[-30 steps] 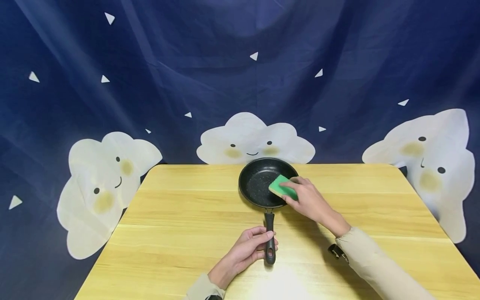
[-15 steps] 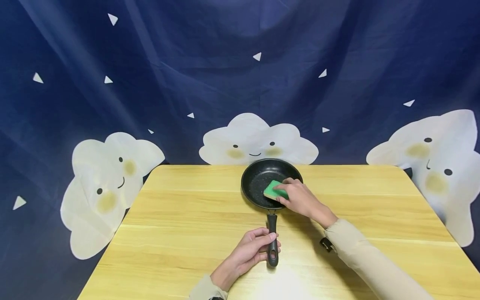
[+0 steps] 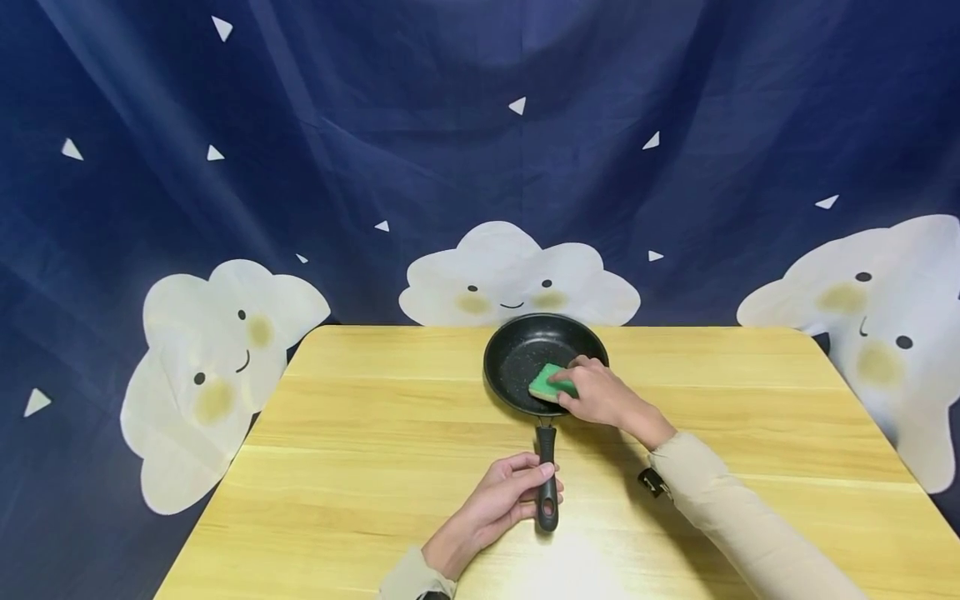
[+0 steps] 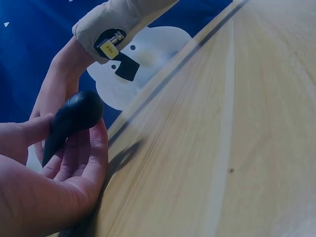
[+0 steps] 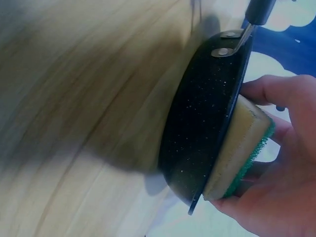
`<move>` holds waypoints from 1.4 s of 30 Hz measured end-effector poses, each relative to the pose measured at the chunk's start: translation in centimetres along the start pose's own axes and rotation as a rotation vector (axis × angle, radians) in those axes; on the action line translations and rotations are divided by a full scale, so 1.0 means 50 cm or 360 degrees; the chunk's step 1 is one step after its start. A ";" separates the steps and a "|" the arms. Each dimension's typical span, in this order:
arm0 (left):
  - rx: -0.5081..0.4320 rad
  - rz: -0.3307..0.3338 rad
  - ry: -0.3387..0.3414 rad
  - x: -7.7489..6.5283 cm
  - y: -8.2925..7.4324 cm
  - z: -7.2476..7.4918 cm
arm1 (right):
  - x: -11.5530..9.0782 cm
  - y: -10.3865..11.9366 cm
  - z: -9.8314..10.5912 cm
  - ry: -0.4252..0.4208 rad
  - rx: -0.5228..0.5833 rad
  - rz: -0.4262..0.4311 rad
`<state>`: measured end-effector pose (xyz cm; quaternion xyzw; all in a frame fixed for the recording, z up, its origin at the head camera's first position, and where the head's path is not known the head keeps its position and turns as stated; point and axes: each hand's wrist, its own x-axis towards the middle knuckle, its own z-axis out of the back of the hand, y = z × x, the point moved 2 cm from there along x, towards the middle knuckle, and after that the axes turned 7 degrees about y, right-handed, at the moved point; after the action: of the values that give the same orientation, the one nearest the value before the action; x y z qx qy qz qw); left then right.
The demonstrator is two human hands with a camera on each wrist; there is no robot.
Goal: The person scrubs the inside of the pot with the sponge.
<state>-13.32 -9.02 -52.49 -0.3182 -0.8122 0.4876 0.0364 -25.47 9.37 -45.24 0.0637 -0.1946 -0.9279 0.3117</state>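
Note:
A black frying pan (image 3: 517, 354) with a speckled coating stands toward the back of the wooden table, its handle (image 3: 547, 475) pointing at the person. The left hand (image 3: 504, 497) holds that handle, thumb on top and fingers curled beneath; the left wrist view shows the handle's rounded end (image 4: 85, 111) between thumb and fingers. A sponge (image 3: 546, 382), green on top and yellowish below, is gripped by the right hand (image 3: 600, 392) inside the pan. In the right wrist view the sponge (image 5: 237, 143) sticks up above the pan's rim, and the pan's riveted outer wall (image 5: 197, 118) faces the camera.
The light wooden table (image 3: 360, 433) reaches its far edge just behind the pan. Beyond hangs a dark blue cloth (image 3: 450, 125) with white clouds and triangles. The right sleeve (image 3: 727, 500) stretches over the table's right side, casting a shadow.
The right hand has slid the sponge left and slightly toward the handle within the pan, mostly during the first half second. The left hand keeps its hold on the handle.

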 end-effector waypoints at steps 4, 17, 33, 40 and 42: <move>0.0006 -0.0003 -0.0014 0.001 0.000 0.001 | 0.000 0.002 0.004 0.0050 0.0022 -0.0042; 0.0011 0.0004 -0.0028 -0.002 0.002 0.000 | -0.001 0.010 0.002 0.0150 0.0099 -0.0070; 0.0023 -0.0013 -0.0019 0.001 0.002 0.003 | 0.005 0.029 0.001 0.0202 0.0182 -0.0009; 0.0018 -0.0009 -0.0020 -0.001 -0.001 0.002 | 0.009 0.037 -0.001 0.0238 0.0231 -0.0013; 0.0014 -0.0007 -0.0014 -0.002 -0.001 0.002 | 0.010 0.038 -0.001 0.0233 0.0244 0.0005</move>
<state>-13.31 -9.16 -52.45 -0.3143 -0.8108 0.4926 0.0354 -24.81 7.65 -44.54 0.1547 -0.2419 -0.9026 0.3207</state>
